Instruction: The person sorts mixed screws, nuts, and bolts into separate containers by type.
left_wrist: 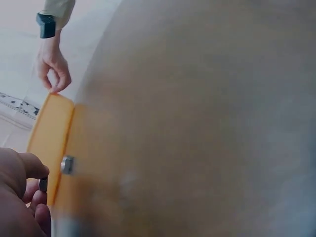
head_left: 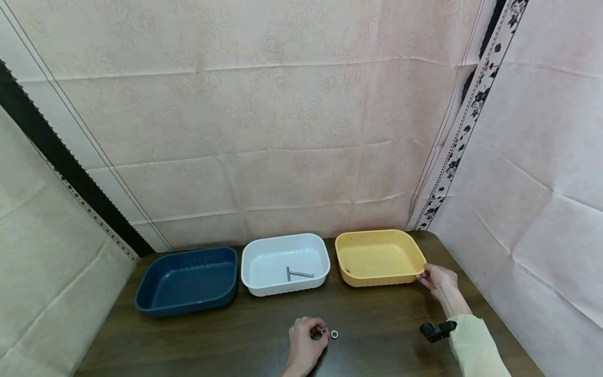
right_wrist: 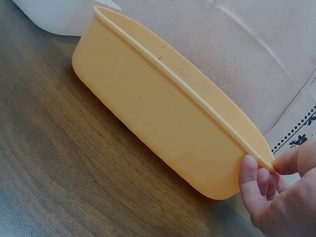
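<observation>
Near the front of the table my left hand point(head_left: 306, 343) pinches a small metal nut point(head_left: 323, 330) between thumb and fingers. In the left wrist view that nut point(left_wrist: 43, 184) shows at the fingertips. A second metal nut point(head_left: 334, 334) lies on the wood just to the right. My right hand point(head_left: 440, 283) grips the front right corner of the yellow tray point(head_left: 381, 279), thumb over the rim and fingers against the outer wall, plain in the right wrist view. A tiny metal piece point(head_left: 347, 270) sits in the tray's front left corner.
Left of the yellow tray stands a white tray point(head_left: 285, 288) with two metal bolts point(head_left: 301, 274) inside. A dark blue tray point(head_left: 186, 309) is farther left. Behind the trays and at both sides, pale cloth point(head_left: 282, 131) bounds the brown wooden table point(head_left: 226, 340).
</observation>
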`<state>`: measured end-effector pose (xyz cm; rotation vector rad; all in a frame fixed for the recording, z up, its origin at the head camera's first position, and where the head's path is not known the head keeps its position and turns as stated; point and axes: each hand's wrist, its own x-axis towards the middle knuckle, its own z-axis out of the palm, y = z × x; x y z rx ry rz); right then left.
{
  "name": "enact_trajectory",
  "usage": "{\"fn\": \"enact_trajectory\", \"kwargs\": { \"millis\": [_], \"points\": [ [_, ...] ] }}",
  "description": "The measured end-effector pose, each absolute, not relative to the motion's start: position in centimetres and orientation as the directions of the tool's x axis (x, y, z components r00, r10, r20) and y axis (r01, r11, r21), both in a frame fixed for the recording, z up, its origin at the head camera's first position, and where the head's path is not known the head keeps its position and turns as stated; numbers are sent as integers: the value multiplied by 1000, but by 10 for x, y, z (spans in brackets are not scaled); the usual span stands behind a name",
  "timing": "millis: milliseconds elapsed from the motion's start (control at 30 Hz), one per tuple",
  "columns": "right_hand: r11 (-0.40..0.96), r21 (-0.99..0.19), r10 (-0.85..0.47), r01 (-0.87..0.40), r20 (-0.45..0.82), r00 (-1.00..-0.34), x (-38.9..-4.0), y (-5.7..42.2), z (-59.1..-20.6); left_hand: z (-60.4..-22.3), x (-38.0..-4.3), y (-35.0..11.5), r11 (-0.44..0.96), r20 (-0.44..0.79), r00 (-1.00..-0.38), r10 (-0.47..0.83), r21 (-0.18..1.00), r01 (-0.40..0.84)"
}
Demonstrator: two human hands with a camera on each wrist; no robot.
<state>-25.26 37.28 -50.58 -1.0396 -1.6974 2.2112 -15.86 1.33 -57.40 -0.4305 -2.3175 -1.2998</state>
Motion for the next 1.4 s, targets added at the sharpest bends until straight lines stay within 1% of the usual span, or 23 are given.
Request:
{"fn": "enact_trajectory", "kwargs": {
  "millis": [267,367,500,600,967,1267,1400],
  "points": [
    [-331,-903,523,275,-418,-743,-252,372,-505,-537,-180,21,456,469,-880,74,769,448],
    [-328,-904,527,275,-416,-741,-252,372,-506,-523,-190,27,423,495,-865,84,768,480],
    [-325,-903,525,282,-420,-740,-253,372,-506,-511,-202,34,394,565,-820,86,737,549],
    [-324,-903,522,282,-419,-743,-253,371,-506,-506,-208,40,388,582,-809,85,728,565],
    [-315,-910,533,271,-405,-743,-253,370,-506,-497,-227,59,393,559,-824,97,739,547],
    [-312,-912,523,266,-399,-753,-252,371,-505,-497,-245,78,417,595,-800,77,710,568],
    [-316,-910,527,267,-403,-748,-252,371,-505,-496,-249,85,425,587,-806,75,713,558]
  ]
}}
